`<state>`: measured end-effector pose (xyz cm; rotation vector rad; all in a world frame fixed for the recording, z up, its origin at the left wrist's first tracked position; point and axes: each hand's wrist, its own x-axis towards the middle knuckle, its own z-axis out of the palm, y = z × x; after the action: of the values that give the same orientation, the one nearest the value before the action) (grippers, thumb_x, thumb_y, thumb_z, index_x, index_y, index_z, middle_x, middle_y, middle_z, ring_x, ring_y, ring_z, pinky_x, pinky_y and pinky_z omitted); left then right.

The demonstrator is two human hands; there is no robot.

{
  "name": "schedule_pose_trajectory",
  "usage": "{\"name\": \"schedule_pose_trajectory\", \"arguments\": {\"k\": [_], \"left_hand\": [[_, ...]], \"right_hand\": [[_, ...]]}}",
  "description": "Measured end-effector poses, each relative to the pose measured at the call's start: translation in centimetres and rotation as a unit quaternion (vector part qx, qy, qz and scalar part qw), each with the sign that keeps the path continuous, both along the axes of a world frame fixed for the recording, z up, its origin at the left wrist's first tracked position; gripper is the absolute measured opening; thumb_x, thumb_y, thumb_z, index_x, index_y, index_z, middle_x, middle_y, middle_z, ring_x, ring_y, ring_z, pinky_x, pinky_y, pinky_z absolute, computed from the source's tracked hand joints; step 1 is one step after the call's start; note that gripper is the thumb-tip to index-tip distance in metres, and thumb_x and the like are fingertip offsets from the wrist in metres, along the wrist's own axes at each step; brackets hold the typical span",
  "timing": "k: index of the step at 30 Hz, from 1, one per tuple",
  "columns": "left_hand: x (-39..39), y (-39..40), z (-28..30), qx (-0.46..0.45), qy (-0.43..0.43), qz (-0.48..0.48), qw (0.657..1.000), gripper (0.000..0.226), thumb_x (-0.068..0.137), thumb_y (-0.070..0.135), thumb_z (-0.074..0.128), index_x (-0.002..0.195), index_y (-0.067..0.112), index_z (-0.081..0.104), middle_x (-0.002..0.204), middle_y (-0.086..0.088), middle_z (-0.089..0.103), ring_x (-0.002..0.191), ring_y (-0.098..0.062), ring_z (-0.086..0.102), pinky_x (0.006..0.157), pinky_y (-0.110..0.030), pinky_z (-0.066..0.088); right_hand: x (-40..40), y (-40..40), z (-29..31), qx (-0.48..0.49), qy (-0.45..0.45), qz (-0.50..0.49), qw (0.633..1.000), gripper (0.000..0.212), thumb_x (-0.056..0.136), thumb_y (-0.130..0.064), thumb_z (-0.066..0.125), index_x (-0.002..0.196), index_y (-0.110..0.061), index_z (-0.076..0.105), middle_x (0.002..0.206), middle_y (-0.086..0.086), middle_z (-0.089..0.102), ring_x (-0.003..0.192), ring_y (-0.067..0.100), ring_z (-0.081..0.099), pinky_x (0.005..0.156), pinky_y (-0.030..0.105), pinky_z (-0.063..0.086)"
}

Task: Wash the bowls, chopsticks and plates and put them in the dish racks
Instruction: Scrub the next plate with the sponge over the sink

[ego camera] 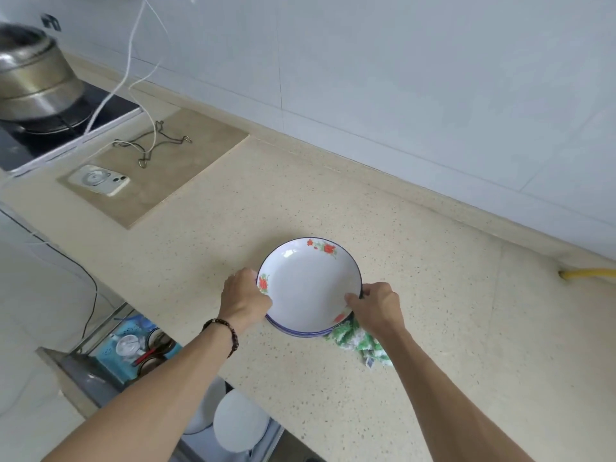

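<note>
A stack of white plates [308, 283] with blue rims and red flower prints sits just above the speckled countertop [416, 345]. My left hand [245, 293] grips the stack's left edge, and my right hand [378, 306] grips its right edge. A green and white cloth [361, 345] lies under my right hand and partly under the plates. Below the counter's front edge, white plates [238, 423] stand upright in a pulled-out dish rack.
A steel pot [31, 81] sits on the black stove at the far left. A phone [100, 180] and a wire trivet [151, 145] lie on a beige tile. White cables hang nearby. A blue basket [133, 345] of utensils sits in the drawer. A yellow hose [590, 273] is at the right.
</note>
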<state>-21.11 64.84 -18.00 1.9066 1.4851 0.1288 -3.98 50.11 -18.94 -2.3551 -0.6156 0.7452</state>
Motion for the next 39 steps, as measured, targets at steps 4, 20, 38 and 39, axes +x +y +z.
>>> {"name": "schedule_pose_trajectory", "arguments": {"k": [4,20,38,39], "left_hand": [[-0.5,-0.5,0.9,-0.042,-0.038,0.014,0.998,0.022,0.072,-0.006,0.069,0.075,0.015,0.061,0.089,-0.007,0.071,0.089,-0.027,0.068,0.076,-0.033,0.057],[0.0,-7.8,9.3,-0.121,-0.289,-0.097,0.945,0.037,0.084,0.011,0.061,0.118,0.017,0.047,0.101,0.007,0.059,0.094,-0.015,0.060,0.086,-0.043,0.056],[0.9,-46.8,9.1,-0.367,-0.232,-0.304,0.848,0.033,0.095,0.033,0.052,0.127,0.030,0.048,0.116,0.001,0.059,0.095,-0.019,0.061,0.057,-0.032,0.055],[0.6,-49.1,9.1,-0.366,-0.218,-0.317,0.848,0.033,0.095,0.032,0.051,0.128,0.030,0.051,0.117,0.000,0.060,0.094,-0.020,0.061,0.058,-0.033,0.055]], "right_hand": [[-0.1,-0.3,0.3,0.023,0.019,-0.028,0.999,0.023,0.089,-0.013,0.061,0.078,0.006,0.067,0.055,0.003,0.050,0.048,0.020,0.041,0.037,0.022,0.029],[-5.2,-12.4,9.6,0.150,0.003,-0.226,0.963,0.025,0.083,-0.007,0.058,0.082,0.018,0.055,0.065,0.010,0.039,0.058,0.019,0.035,0.044,0.025,0.028],[-22.2,-51.0,9.8,0.123,0.009,-0.569,0.813,0.026,0.082,-0.009,0.057,0.057,-0.011,0.049,0.055,0.004,0.040,0.051,0.019,0.040,0.051,0.028,0.030],[-23.3,-53.0,9.2,0.120,0.025,-0.578,0.807,0.022,0.081,-0.010,0.058,0.060,-0.010,0.051,0.057,0.005,0.041,0.052,0.020,0.041,0.052,0.029,0.031]]}}
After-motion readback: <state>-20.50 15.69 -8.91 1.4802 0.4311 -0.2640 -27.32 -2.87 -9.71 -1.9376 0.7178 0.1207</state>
